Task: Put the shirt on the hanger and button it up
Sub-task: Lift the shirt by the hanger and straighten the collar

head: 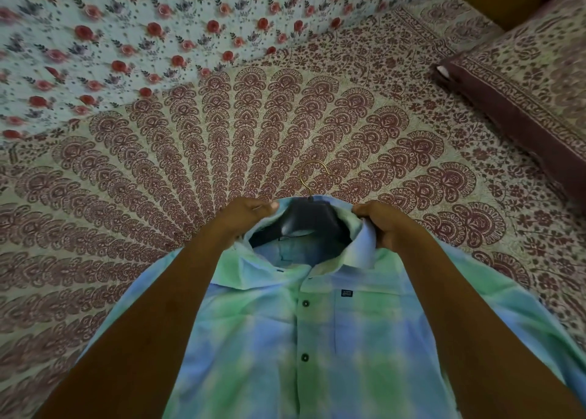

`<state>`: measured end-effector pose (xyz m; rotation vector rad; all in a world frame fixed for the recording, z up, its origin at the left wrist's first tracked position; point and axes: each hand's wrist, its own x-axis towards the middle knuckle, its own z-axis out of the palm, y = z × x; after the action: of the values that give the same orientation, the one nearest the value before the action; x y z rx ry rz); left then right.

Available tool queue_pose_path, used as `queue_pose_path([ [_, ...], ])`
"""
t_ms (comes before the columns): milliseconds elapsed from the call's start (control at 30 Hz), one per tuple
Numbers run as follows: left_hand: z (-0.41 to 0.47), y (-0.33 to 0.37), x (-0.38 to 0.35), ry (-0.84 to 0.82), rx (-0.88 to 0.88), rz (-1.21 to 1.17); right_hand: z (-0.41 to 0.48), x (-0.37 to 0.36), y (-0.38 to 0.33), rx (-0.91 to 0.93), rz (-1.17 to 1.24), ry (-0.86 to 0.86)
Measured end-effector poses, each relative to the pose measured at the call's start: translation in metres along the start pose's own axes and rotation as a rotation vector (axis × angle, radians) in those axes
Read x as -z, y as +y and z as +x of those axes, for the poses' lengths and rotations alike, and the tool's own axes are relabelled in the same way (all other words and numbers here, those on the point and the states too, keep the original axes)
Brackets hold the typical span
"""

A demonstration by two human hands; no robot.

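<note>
A blue-and-green checked cotton shirt (285,339) was seen spread front-up on the bed, its body lying nearer than the black plastic hanger (304,222) that was lodged inside its neck. Two small dark round buttons (305,303) were set along the placket below the hanger, where the front panels lay together; a small dark label (347,292) was sewn on the chest pocket to the right of them. The pale collar (358,250) was held open around the hanger. Its left side was pinched between thumb and curled fingers of the left hand (250,215), just left of the hanger; its right side was gripped by the curled right hand (383,225), just right of it. Beyond the hanger's body, its thin gold metal hook (312,171) lay on the cream bedsheet printed with maroon fan motifs (222,139). Far right of the hanger a matching maroon-bordered pillow (523,85) was seen, and far left a pale cloth printed with red roses (126,37).
</note>
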<state>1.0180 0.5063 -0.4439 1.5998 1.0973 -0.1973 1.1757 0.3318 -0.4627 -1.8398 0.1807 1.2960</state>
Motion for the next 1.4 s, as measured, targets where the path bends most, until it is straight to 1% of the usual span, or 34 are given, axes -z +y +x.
queue_pose_path([
  [133,0.005,0.003,0.007,-0.095,0.044,0.005,-0.001,-0.005,0.001,0.058,-0.077,-0.019],
  [200,0.007,0.004,0.009,-0.07,0.055,-0.014,-0.004,-0.008,0.0,0.08,-0.113,-0.005],
  [333,0.012,0.005,0.005,-0.031,0.079,-0.029,-0.005,-0.008,-0.004,0.077,-0.107,-0.013],
  [467,0.008,0.007,0.005,-0.023,0.171,-0.046,-0.009,-0.009,-0.015,0.027,-0.224,-0.013],
  [600,0.005,-0.001,0.013,-0.098,0.294,-0.213,-0.009,-0.002,-0.011,-0.004,-0.281,-0.046],
  [667,0.004,-0.009,0.017,-0.095,0.278,-0.201,-0.01,0.002,-0.003,-0.023,-0.211,-0.042],
  [733,-0.004,-0.014,0.019,-0.077,0.196,-0.161,-0.011,0.004,0.008,-0.037,-0.022,-0.061],
  [800,-0.016,-0.016,0.02,-0.103,0.137,-0.105,-0.014,0.006,0.016,0.016,0.138,-0.114],
  [900,-0.027,-0.02,0.016,-0.117,0.15,-0.06,-0.018,0.006,0.026,0.101,0.278,-0.136],
  [967,-0.032,-0.022,0.011,-0.07,0.208,-0.124,-0.024,0.0,0.031,0.118,0.327,-0.114],
  [1033,-0.037,-0.027,0.008,-0.041,0.3,-0.236,-0.031,-0.005,0.036,0.076,0.318,-0.028],
  [1067,-0.038,-0.03,0.006,-0.044,0.333,-0.295,-0.033,-0.006,0.039,0.04,0.273,0.03],
  [1133,-0.045,-0.036,0.003,-0.061,0.352,-0.363,-0.037,-0.007,0.043,-0.046,0.151,0.106],
  [1200,-0.052,-0.039,-0.003,-0.053,0.321,-0.312,-0.043,-0.008,0.048,-0.08,0.136,0.098],
  [1300,-0.059,-0.04,-0.011,-0.005,0.264,-0.141,-0.046,-0.011,0.051,-0.012,0.265,0.076],
  [1333,-0.06,-0.042,-0.011,0.019,0.275,-0.122,-0.046,-0.012,0.051,0.017,0.326,0.071],
  [1400,-0.065,-0.046,-0.009,0.014,0.285,-0.164,-0.046,-0.01,0.052,0.065,0.494,0.041],
])
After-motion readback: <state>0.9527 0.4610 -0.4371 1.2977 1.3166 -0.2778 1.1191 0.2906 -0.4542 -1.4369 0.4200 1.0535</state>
